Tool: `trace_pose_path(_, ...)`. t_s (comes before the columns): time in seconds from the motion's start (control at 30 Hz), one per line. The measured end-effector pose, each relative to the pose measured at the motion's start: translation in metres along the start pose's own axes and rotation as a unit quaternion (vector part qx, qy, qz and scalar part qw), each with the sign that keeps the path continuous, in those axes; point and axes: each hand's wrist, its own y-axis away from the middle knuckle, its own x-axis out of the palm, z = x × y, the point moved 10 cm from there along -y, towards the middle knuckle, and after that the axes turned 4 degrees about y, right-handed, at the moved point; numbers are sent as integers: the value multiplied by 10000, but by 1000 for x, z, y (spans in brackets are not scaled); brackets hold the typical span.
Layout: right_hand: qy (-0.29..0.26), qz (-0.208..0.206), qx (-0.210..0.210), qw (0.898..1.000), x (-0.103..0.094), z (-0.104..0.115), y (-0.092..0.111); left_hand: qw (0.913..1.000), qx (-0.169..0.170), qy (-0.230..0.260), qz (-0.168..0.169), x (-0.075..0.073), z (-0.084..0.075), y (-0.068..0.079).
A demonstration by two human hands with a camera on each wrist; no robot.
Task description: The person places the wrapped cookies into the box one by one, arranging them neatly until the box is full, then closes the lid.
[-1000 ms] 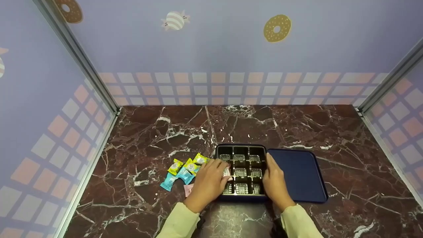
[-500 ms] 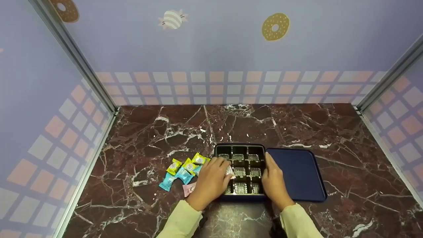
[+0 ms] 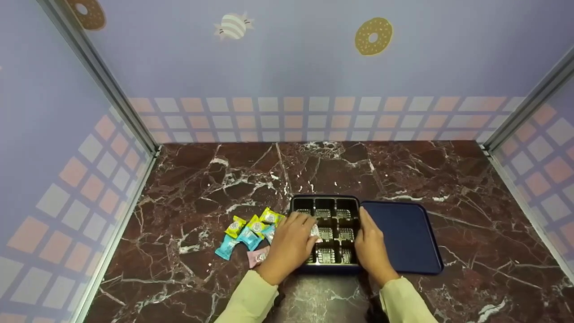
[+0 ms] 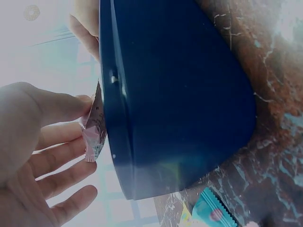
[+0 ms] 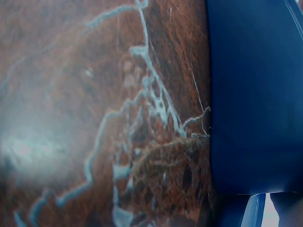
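My left hand (image 3: 291, 240) is over the left part of a dark blue box (image 3: 327, 269), pinching a pink-wrapped candy (image 4: 94, 127) between thumb and fingers. In the left wrist view the candy hangs right at the box's rim. Inside the box is a black divided tray (image 3: 336, 222) with square compartments; my left hand hides some on the left. My right hand (image 3: 372, 246) lies along the box's right wall, its visible finger straight against the edge. Left of the box lie several yellow candies (image 3: 256, 225), blue candies (image 3: 249, 238) and another pink candy (image 3: 258, 256).
A dark blue lid (image 3: 408, 237) lies flat just right of the box, partly behind my right hand. The brown marbled table (image 3: 215, 179) is bounded by a patterned back wall (image 3: 291, 67) and side walls.
My left hand has shifted slightly right over the tray with the pink candy, uncovering more of the pink candy on the table. The right hand and box stay in place.
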Motion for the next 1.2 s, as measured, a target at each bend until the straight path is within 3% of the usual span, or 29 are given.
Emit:
trace_pose_path(0.4,-60,-37,-30,10000,0,0,0,9997,142,133,-139,2,-6,-2)
trace_pose_path(0.83,-19,-27,96,9999,0,-2,0,9993,285,130,179,12,-15,-3)
trace_pose_path(1.2,2,-59,57,10000,-1,-2,0,9973,440,-187,551,18,-22,-4)
